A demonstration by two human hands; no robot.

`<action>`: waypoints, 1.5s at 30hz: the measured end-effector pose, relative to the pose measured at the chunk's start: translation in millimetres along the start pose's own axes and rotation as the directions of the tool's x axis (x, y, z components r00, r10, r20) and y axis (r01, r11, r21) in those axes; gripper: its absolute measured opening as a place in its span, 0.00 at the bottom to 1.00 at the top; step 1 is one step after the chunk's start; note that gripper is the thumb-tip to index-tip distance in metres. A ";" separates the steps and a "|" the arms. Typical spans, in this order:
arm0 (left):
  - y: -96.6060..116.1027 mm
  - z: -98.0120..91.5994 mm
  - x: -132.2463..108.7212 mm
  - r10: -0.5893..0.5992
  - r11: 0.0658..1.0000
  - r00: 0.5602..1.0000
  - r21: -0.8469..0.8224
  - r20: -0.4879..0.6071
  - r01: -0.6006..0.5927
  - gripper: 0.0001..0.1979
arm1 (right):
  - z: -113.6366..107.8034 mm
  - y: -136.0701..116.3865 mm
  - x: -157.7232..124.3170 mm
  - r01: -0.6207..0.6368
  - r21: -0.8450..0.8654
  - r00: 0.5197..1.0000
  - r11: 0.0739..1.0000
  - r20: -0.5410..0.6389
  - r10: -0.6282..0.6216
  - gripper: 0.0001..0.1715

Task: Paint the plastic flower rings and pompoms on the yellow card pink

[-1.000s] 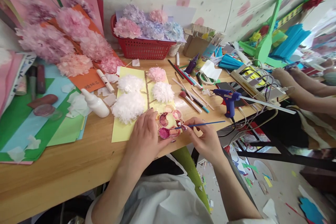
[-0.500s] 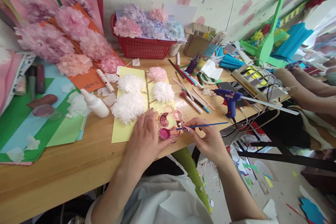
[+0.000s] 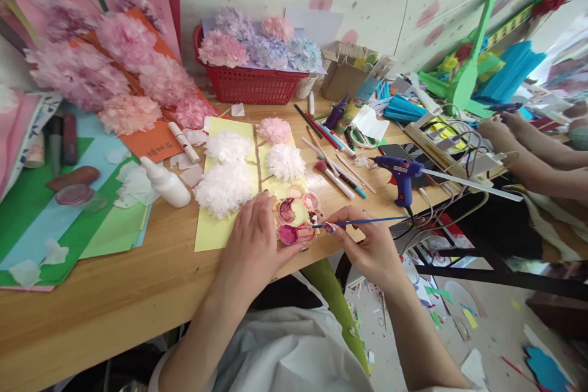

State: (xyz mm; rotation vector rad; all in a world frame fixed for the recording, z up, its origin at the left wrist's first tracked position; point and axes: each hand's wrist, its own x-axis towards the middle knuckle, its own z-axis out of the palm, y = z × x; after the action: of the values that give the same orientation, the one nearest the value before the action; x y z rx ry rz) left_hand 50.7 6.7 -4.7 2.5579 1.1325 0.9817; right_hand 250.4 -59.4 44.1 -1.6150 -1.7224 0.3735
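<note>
My left hand (image 3: 257, 229) grips the left side of a flower-shaped paint palette (image 3: 301, 211), its wells smeared with pink, magenta and brown. Between the fingertips of my right hand (image 3: 362, 242) is a thin blue paintbrush (image 3: 367, 220); its tip points left over the palette's lower right wells. Under and behind the palette lies a yellow card (image 3: 209, 233) with a brown stem drawn on it. On that card sit fluffy white paper flowers (image 3: 225, 190) and a pink paper flower (image 3: 274, 130) at the top right.
A white glue bottle (image 3: 165, 182) stands left of the card. To the right lie a makeup brush (image 3: 335, 179), several pens and a blue glue gun (image 3: 399, 177) with its cable. A red basket (image 3: 255, 86) of paper flowers is behind. Another person's arms (image 3: 533, 147) show at far right.
The paintbrush in my right hand has shifted slightly to the right, its tip drawing away from the magenta well. My left hand and the palette look the same.
</note>
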 end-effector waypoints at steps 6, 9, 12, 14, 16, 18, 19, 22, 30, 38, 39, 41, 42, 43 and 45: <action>-0.5 -0.5 -0.1 -0.009 1.000 1.000 -0.002 0.000 0.009 0.42 | 5.2 2.7 3.2 0.012 0.042 1.000 0.999 0.001 -0.012 0.05; 0.1 -0.7 0.1 -0.018 1.000 1.000 -0.013 0.001 0.019 0.42 | 5.5 3.9 5.3 0.018 0.043 1.000 0.999 0.017 -0.019 0.05; 0.8 -1.3 0.3 -0.026 1.000 1.000 -0.015 0.008 0.026 0.42 | 1.9 3.6 5.9 0.014 0.068 0.999 0.998 0.050 -0.017 0.05; 1.1 -1.7 0.1 -0.026 1.000 1.000 -0.005 0.014 0.027 0.43 | -0.7 3.4 5.8 0.015 0.088 0.997 0.996 0.072 -0.022 0.05; 1.2 -1.9 -0.1 -0.024 1.000 1.000 0.002 0.018 0.024 0.43 | -2.4 3.5 5.7 0.021 0.108 0.996 0.994 0.088 -0.031 0.05; 1.2 -1.7 -0.3 -0.017 1.000 1.000 0.002 0.013 0.017 0.43 | -3.3 3.7 5.9 0.023 0.124 0.995 0.992 0.095 -0.035 0.06; 1.2 -1.5 -0.3 -0.014 1.000 1.000 0.003 0.008 0.014 0.43 | -3.7 3.8 6.1 0.024 0.128 0.995 0.992 0.097 -0.036 0.06; 1.2 -1.2 -0.4 -0.014 1.000 1.000 0.005 -0.002 0.014 0.43 | -5.4 3.9 6.6 0.024 0.118 0.994 0.993 0.101 -0.036 0.07; 0.4 -1.3 0.6 -0.011 1.000 1.000 0.010 0.008 0.011 0.42 | -6.3 4.4 5.1 0.037 0.127 0.996 0.991 0.080 -0.048 0.08; 0.2 -0.6 -0.9 -0.017 1.000 1.000 0.003 0.004 0.016 0.44 | -9.5 -7.9 0.7 0.080 0.210 0.993 0.975 0.069 -0.096 0.08; -0.1 -0.2 -1.3 -0.015 1.000 1.000 0.003 0.004 0.015 0.44 | -9.1 -10.8 0.5 0.083 0.221 0.992 0.972 0.069 -0.101 0.08; -0.7 1.2 -1.7 -0.013 1.000 1.000 0.000 -0.001 0.013 0.44 | -6.5 -16.0 2.2 0.087 0.225 0.991 0.971 0.085 -0.108 0.08; -1.0 2.0 -1.9 -0.015 1.000 1.000 -0.004 -0.007 0.015 0.44 | -4.6 -18.2 4.4 0.085 0.212 0.990 0.974 0.095 -0.107 0.09; -1.2 2.7 -1.9 -0.018 1.000 1.000 -0.009 -0.015 0.018 0.44 | -2.5 -20.1 7.6 0.078 0.189 0.989 0.979 0.109 -0.100 0.11; -1.7 3.5 -2.0 -0.019 1.000 0.999 -0.015 -0.026 0.019 0.43 | 1.0 -23.1 15.7 0.064 0.124 0.986 0.990 0.146 -0.082 0.14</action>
State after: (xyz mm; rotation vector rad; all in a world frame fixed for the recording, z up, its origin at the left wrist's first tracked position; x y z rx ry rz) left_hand 51.0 6.8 -9.1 2.5248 1.1497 1.0182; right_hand 233.6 -48.1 63.4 -1.4659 -1.8296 0.5645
